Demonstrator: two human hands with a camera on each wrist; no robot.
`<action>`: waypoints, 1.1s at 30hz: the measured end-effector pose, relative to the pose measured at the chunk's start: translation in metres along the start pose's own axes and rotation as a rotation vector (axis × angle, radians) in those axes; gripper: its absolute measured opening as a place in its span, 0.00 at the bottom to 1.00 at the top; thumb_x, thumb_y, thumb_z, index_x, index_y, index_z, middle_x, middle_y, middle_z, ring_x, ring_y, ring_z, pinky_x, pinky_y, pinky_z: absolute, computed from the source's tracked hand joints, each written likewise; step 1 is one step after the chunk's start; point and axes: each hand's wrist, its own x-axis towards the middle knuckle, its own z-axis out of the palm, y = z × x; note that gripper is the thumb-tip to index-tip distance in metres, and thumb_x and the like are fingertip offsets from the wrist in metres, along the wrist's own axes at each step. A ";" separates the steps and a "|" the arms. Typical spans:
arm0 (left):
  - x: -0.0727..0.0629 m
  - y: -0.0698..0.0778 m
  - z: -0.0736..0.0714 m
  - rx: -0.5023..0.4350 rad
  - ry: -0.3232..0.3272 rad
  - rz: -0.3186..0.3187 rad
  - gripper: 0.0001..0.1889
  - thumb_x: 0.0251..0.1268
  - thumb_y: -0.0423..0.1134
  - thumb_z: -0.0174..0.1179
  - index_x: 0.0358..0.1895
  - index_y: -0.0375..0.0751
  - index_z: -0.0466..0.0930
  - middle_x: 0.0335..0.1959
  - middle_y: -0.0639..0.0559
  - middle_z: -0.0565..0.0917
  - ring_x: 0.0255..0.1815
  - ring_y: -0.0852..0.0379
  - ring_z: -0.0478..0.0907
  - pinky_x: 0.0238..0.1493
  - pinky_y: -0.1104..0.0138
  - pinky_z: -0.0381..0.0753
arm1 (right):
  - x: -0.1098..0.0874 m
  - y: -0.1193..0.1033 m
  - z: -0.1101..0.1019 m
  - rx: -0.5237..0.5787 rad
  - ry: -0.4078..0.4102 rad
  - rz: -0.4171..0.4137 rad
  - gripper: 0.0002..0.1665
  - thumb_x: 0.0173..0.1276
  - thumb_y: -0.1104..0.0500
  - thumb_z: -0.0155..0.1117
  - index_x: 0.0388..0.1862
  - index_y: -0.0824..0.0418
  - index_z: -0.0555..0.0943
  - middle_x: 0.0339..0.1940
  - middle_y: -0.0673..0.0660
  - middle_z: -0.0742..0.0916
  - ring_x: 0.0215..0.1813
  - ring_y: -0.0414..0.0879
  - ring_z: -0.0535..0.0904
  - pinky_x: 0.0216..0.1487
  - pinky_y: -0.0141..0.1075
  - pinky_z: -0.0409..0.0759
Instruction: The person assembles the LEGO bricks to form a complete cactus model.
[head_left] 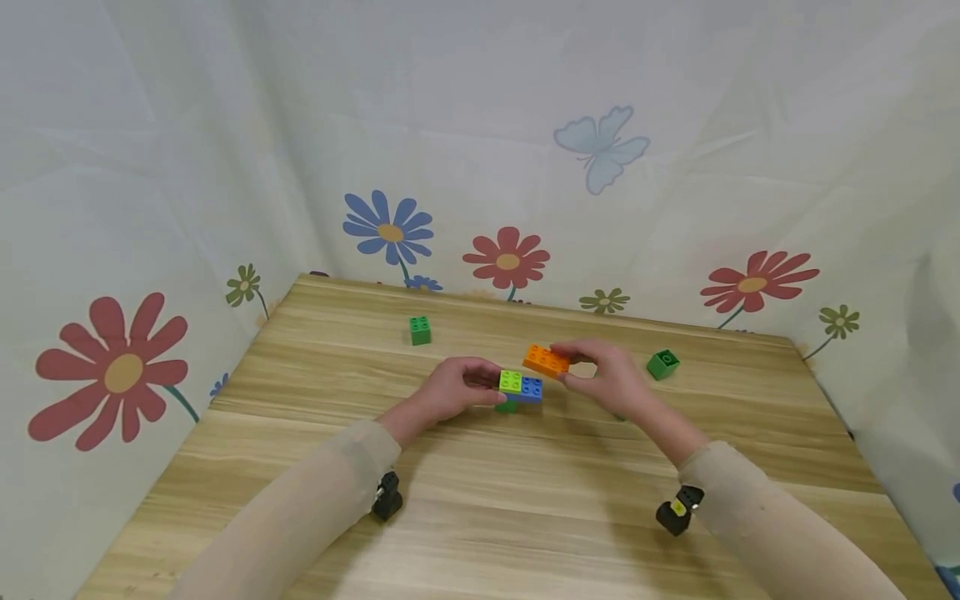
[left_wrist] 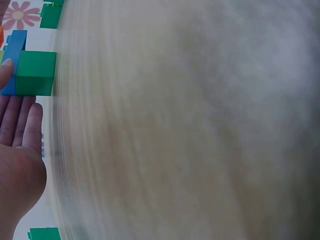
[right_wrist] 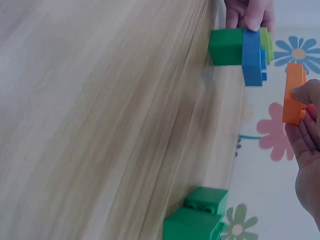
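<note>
My left hand (head_left: 457, 389) holds a small stack of toy building bricks from the left, thumb on the near side and fingers behind. A lime brick (head_left: 511, 381) tops the stack, covering the left part of a longer blue brick (head_left: 532, 389). Beneath them is a green brick (right_wrist: 226, 46); the blue one juts out past it to the right. My right hand (head_left: 609, 377) pinches an orange brick (head_left: 546, 361) by its right end, studs up. It is held just behind and right of the stack, apart from it.
A green brick (head_left: 420, 330) stands at the back left of the wooden table (head_left: 480, 517). Another green brick (head_left: 663, 364) lies on its side at the right. A sliver of green (head_left: 621, 417) shows under the right wrist. Flower-printed cloth (head_left: 465, 150) hangs behind the table.
</note>
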 end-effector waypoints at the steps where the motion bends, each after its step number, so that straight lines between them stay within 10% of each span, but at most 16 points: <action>1: 0.000 0.000 0.000 -0.001 -0.001 0.000 0.22 0.64 0.39 0.79 0.60 0.41 0.87 0.55 0.49 0.89 0.56 0.52 0.86 0.61 0.60 0.86 | 0.001 -0.002 0.001 0.009 -0.001 -0.010 0.25 0.70 0.63 0.76 0.65 0.63 0.86 0.59 0.58 0.90 0.56 0.55 0.88 0.61 0.57 0.86; 33: 0.001 -0.002 -0.003 0.014 -0.033 0.025 0.24 0.66 0.41 0.77 0.63 0.42 0.85 0.56 0.50 0.89 0.55 0.53 0.86 0.63 0.59 0.85 | 0.021 -0.022 0.027 0.030 -0.121 -0.170 0.24 0.68 0.66 0.78 0.63 0.64 0.86 0.58 0.58 0.91 0.56 0.52 0.89 0.62 0.50 0.86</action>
